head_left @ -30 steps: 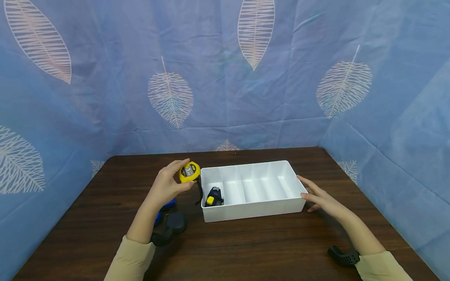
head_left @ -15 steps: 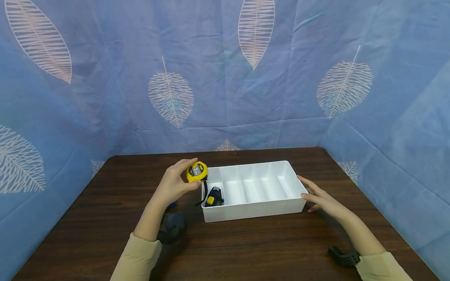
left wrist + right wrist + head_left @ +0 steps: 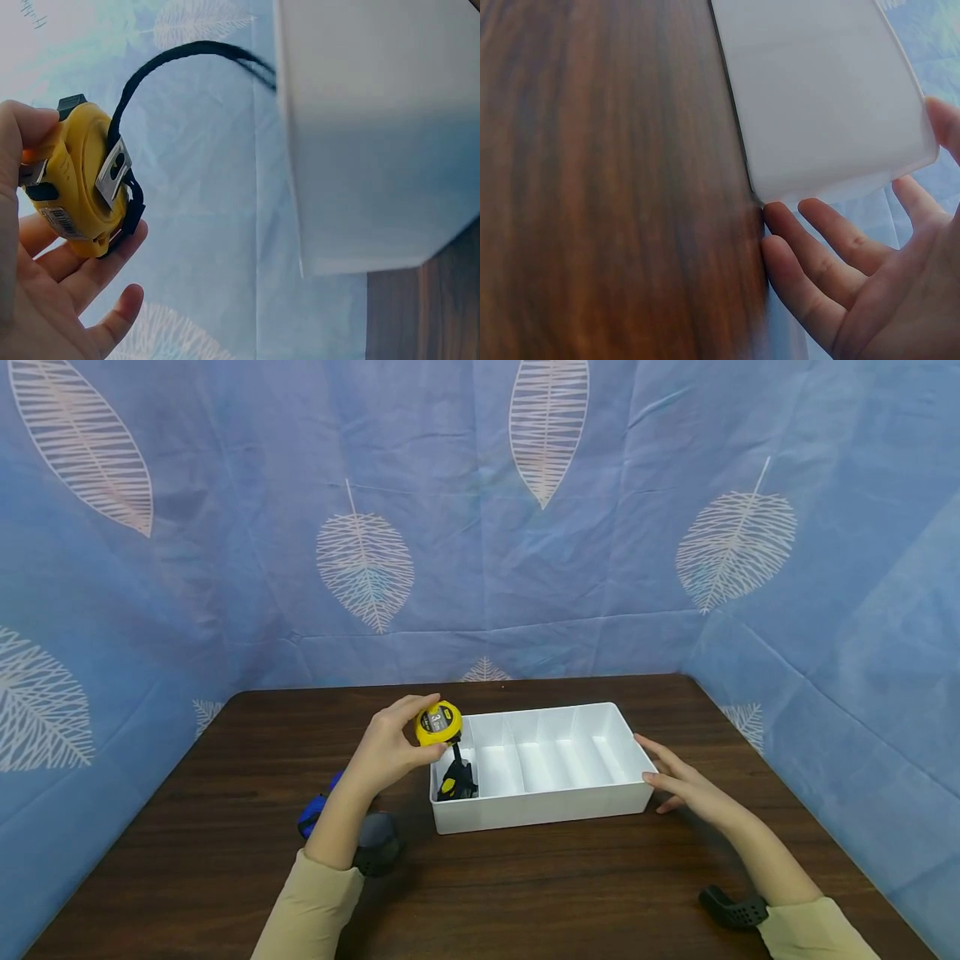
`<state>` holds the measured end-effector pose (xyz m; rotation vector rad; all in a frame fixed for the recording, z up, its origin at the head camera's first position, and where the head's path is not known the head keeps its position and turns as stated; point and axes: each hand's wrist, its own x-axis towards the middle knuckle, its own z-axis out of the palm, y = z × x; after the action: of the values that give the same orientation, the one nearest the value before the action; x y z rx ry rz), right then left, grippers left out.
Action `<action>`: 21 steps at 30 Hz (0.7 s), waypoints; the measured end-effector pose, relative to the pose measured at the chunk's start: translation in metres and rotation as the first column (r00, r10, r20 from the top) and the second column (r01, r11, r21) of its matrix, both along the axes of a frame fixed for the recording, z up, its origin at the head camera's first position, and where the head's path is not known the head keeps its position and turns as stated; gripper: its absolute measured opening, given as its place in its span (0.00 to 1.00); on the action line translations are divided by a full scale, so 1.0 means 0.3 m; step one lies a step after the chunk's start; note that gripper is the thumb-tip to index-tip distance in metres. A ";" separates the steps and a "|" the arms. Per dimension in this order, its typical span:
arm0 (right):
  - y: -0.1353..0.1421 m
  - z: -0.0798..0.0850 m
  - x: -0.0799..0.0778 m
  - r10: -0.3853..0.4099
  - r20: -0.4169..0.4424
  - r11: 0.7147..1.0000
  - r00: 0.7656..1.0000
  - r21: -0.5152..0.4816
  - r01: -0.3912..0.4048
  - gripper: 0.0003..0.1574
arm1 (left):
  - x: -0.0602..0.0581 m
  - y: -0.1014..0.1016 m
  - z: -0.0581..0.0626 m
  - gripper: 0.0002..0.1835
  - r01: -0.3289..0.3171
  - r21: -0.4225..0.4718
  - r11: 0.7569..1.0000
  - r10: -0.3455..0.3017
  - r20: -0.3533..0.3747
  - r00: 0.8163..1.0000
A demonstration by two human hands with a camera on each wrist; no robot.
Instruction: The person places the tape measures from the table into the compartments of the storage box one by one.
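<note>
Grasps yellow tape measure (image 3: 438,723) with left fingers (image 3: 99,274), near white box (image 3: 540,814). With relaxed right fingers (image 3: 814,259), touches box's right end.

On the round yellow plastic tape measure (image 3: 438,724), a large "3" can be read on a grey-and-black face label (image 3: 435,720); the smaller characters are blurred. A white barcode sticker (image 3: 62,223) is shown on its casing, its print illegible.

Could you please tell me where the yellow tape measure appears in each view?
Head: the yellow tape measure is slightly left of centre, just below mid-height, in the left hand.
Left wrist: on the left side, around mid-height.
Right wrist: not in it.
Shared landmark: the white tray, visible in all three views.
</note>
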<state>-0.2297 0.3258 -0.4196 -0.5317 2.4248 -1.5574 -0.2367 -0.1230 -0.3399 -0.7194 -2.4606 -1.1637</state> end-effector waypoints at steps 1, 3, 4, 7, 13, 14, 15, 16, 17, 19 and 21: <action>-0.001 0.001 0.000 -0.002 0.001 1.000 1.000 0.002 0.002 0.42 | -0.001 0.004 0.003 0.36 0.004 0.009 1.000 -0.004 0.000 1.000; -0.002 0.001 0.001 -0.008 0.006 1.000 1.000 0.004 0.008 0.42 | -0.002 0.013 0.009 0.36 0.012 0.030 0.999 -0.012 0.003 1.000; -0.003 0.002 0.001 -0.007 0.003 1.000 1.000 0.005 0.007 0.42 | -0.003 0.019 0.013 0.36 0.013 0.039 0.999 -0.014 0.005 1.000; -0.003 0.003 0.001 -0.003 -0.002 1.000 1.000 0.002 0.003 0.43 | -0.004 0.036 0.022 0.36 0.019 0.049 0.999 -0.019 0.004 1.000; -0.001 0.003 -0.002 -0.007 0.001 1.000 1.000 -0.008 0.007 0.43 | -0.002 0.062 0.032 0.37 0.028 0.029 0.999 -0.028 0.012 1.000; -0.001 0.003 -0.002 -0.008 0.001 1.000 1.000 -0.006 0.008 0.43 | -0.001 0.065 0.031 0.37 0.031 0.027 0.999 -0.031 0.016 0.999; -0.001 0.003 -0.002 -0.009 0.001 1.000 1.000 -0.006 0.009 0.43 | -0.001 0.067 0.031 0.37 0.030 0.019 0.999 -0.030 0.017 0.999; 0.000 0.003 -0.003 -0.007 0.001 1.000 1.000 -0.006 0.007 0.43 | -0.001 0.069 0.029 0.37 0.029 0.013 1.000 -0.029 0.019 0.999; 0.000 0.002 -0.003 -0.006 0.000 1.000 1.000 -0.006 0.006 0.43 | -0.001 0.071 0.028 0.37 0.028 0.008 1.000 -0.028 0.021 0.999; 0.001 0.002 -0.004 -0.005 -0.001 1.000 1.000 -0.005 0.005 0.43 | -0.001 0.074 0.024 0.37 0.022 -0.004 1.000 -0.021 0.026 0.999; 0.001 0.000 -0.004 -0.004 -0.001 1.000 1.000 -0.003 0.004 0.43 | -0.001 0.078 0.020 0.37 0.017 -0.011 1.000 -0.016 0.033 0.999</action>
<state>-0.2310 0.3261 -0.4195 -0.5291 2.4264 -1.5625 -0.2371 -0.0995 -0.3338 -0.7308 -2.4947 -1.1778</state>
